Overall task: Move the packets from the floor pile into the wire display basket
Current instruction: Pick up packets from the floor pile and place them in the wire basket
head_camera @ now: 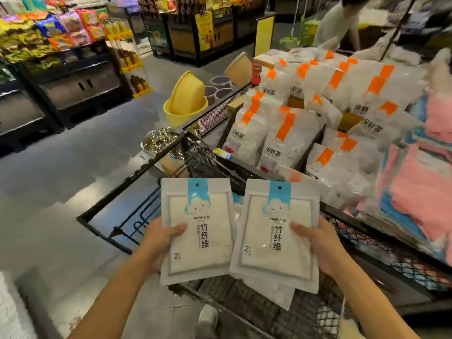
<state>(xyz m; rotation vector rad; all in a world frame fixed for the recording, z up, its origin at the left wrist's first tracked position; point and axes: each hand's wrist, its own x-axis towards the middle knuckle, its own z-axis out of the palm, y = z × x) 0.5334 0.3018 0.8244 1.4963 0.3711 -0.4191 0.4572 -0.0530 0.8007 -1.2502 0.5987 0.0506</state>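
Left hand point(160, 243) gripping 1 white blue-tabbed packet point(197, 231) by its left edge, thumb across the front, right hand point(318, 245) clasping a second packet point(275, 236) with another behind, both held above the wire display basket point(137, 189) near its front-left corner

Both bare forearms reach forward from the bottom edge, slightly converging. The left hand point(159, 243) grips the left packet point(195, 231) at its left edge, thumb lying on the front. The right hand point(318, 245) grips the right packet point(274, 236) at its right edge, thumb also on the front, fingers hidden behind
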